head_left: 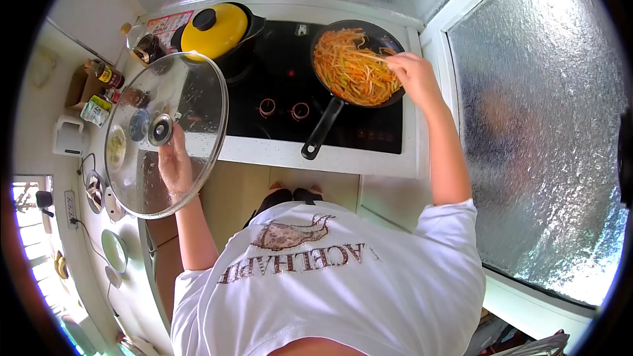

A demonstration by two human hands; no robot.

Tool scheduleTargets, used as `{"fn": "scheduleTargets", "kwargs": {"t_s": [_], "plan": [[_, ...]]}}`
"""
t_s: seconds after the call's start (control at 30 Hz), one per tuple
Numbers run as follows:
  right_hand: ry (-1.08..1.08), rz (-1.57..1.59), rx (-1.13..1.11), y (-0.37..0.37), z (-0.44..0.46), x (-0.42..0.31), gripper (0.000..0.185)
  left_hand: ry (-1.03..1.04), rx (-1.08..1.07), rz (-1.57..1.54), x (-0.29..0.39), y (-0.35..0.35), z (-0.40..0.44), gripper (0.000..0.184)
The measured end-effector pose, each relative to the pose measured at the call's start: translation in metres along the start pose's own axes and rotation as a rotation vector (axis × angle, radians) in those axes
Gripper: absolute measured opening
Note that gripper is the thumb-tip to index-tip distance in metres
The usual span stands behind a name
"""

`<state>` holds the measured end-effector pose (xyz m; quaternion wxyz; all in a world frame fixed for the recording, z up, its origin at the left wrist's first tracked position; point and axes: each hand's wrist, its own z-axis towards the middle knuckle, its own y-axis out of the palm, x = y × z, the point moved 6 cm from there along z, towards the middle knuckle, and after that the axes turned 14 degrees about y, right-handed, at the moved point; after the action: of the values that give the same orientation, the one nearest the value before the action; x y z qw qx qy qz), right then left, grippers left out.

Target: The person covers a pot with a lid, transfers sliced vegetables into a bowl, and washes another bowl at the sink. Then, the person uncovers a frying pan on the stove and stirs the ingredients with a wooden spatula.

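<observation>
My left hand (175, 165) holds a clear glass lid (201, 102) by its round knob (160, 130). The lid is tilted up off the left front of the stove, and droplets speckle its glass. My right hand (414, 74) is closed on a pair of chopsticks (370, 57), which reach into a black frying pan (321, 125). Thin orange and pale shreds (353, 78) with some green bits fill much of the pan. Its handle points toward me. The chopstick tips are hard to make out among the food.
A yellow-lidded black pot (221, 31) stands at the stove's back left. The black glass cooktop (277, 133) has two red-lit rings. Bottles, packets and a white appliance (68, 136) line the left counter, with a green bowl (115, 250) nearer. A textured glass panel (534, 125) borders the right.
</observation>
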<state>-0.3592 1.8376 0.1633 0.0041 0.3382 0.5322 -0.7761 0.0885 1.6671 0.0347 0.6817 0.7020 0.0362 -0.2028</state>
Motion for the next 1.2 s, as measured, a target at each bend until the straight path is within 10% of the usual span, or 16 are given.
{"fn": "scheduleTargets", "kwargs": {"t_s": [0.2,0.43,0.63,1.2], "plan": [[-0.157,-0.05,-0.098,0.05,-0.027,-0.006,0.011,0.007,-0.061,0.062,0.003,0.004,-0.001,0.036],[0.026,0.162,0.168,0.016,0.007,0.02,0.015,0.065,-0.099,0.155,0.002,0.007,-0.002,0.03],[0.434,0.398,-0.102,0.051,0.053,0.032,0.023,-0.014,0.013,-0.001,0.006,-0.002,0.003,0.03],[0.373,0.175,-0.105,0.022,0.064,0.066,0.018,-0.019,0.035,-0.055,0.004,0.006,-0.005,0.034]]}}
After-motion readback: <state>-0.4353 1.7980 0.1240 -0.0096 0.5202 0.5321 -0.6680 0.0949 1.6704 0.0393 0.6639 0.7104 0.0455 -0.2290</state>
